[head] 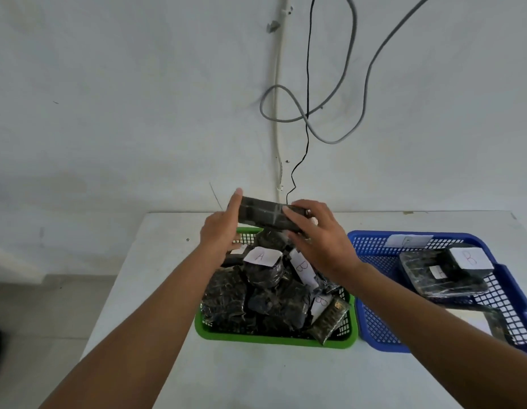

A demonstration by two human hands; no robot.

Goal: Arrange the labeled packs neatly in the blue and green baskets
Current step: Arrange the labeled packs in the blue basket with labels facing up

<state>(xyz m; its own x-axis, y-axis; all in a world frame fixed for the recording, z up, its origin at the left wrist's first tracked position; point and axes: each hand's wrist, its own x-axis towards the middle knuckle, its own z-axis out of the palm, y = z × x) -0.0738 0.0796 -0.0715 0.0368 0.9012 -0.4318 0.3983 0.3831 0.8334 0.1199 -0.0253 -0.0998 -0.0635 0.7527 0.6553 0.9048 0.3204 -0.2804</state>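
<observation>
Both hands hold one dark pack (262,213) in the air above the far end of the green basket (274,339). My left hand (219,230) grips its left end and my right hand (318,234) grips its right end. The green basket is heaped with several dark packs; one bears a white label "A" (260,256), others show "B" labels (300,268). The blue basket (371,329) to the right holds a few packs, the top one with a white "B" label (470,258).
Both baskets stand on a white table (256,376) against a white wall. Grey and black cables (308,119) hang down the wall behind the table. A floor strip lies to the left of the table.
</observation>
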